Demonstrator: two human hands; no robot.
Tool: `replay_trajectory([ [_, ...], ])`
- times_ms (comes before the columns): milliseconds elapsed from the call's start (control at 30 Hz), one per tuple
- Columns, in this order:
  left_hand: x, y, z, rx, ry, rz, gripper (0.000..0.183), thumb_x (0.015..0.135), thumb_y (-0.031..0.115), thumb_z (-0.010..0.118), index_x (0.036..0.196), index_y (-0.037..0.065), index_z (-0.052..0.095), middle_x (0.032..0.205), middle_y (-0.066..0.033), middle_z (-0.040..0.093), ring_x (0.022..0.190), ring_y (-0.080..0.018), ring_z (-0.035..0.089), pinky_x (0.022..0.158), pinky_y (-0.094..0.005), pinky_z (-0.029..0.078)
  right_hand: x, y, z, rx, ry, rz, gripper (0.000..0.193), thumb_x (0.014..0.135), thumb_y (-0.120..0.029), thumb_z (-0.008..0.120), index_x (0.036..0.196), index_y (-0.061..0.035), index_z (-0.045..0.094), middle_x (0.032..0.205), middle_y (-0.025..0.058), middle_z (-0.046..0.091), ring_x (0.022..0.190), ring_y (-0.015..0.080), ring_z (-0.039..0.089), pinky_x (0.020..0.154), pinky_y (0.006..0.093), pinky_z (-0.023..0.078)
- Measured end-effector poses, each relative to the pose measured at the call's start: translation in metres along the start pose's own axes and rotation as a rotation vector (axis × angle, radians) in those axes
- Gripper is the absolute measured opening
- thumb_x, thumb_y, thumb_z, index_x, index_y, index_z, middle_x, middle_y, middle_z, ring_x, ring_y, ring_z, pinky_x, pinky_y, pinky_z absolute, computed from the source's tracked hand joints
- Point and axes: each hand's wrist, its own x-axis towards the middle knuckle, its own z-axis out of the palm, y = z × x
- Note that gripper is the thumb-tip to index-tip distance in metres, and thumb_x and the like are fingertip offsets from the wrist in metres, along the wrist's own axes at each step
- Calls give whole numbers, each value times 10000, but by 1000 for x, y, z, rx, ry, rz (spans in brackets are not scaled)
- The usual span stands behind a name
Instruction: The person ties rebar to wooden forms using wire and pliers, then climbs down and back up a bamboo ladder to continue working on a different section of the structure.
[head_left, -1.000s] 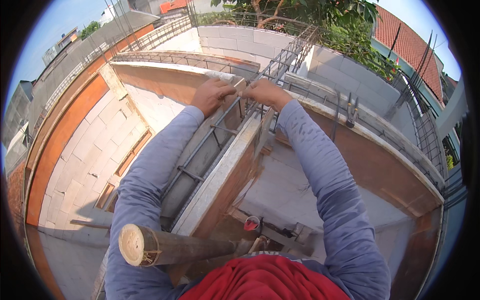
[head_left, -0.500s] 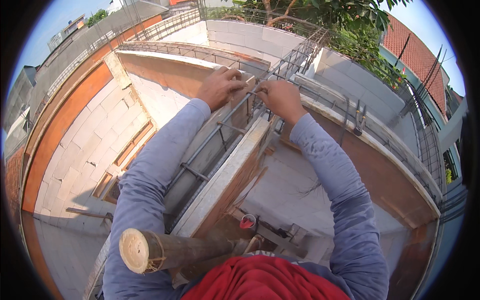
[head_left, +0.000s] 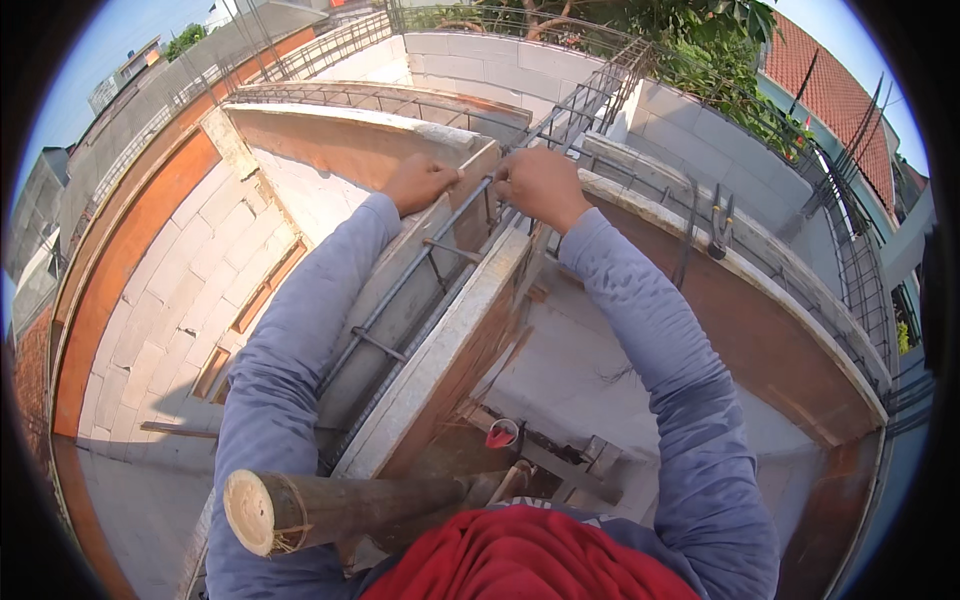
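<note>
Left of the rebar cage (head_left: 428, 243), a run of slim grey bars with crosswise stirrups set in a trough of pale-edged boards (head_left: 435, 355), rise a wall of pale rectangular blocks (head_left: 150, 320) and, nearer it, a round-ended bamboo post (head_left: 380, 503). Left hand (head_left: 420, 186), left of the cage: half curled; whether it grips anything cannot be told. Right hand (head_left: 541, 187), over the cage's far part: fingers bent and bunched near a bar, grip hidden. Right of the cage: a two-handled tool (head_left: 717, 246).
</note>
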Motion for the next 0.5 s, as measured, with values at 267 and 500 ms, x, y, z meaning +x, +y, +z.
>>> replay_trajectory([
  [267, 4, -1, 5, 0, 10, -17, 468, 958, 397, 656, 845, -56, 686, 706, -118, 655, 685, -162, 590, 684, -372, 484, 22, -20, -1, -51, -149, 113, 207, 793, -209, 710, 911, -61, 793, 976, 176, 766, 929, 361, 746, 834, 476, 596],
  [500, 6, -7, 7, 23, 19, 8, 445, 949, 401, 641, 844, -28, 696, 735, -150, 664, 705, -232, 616, 703, -397, 498, 34, -33, -21, -31, -281, 176, 262, 815, -256, 722, 982, -68, 796, 1055, 187, 760, 1000, 363, 735, 868, 465, 589],
])
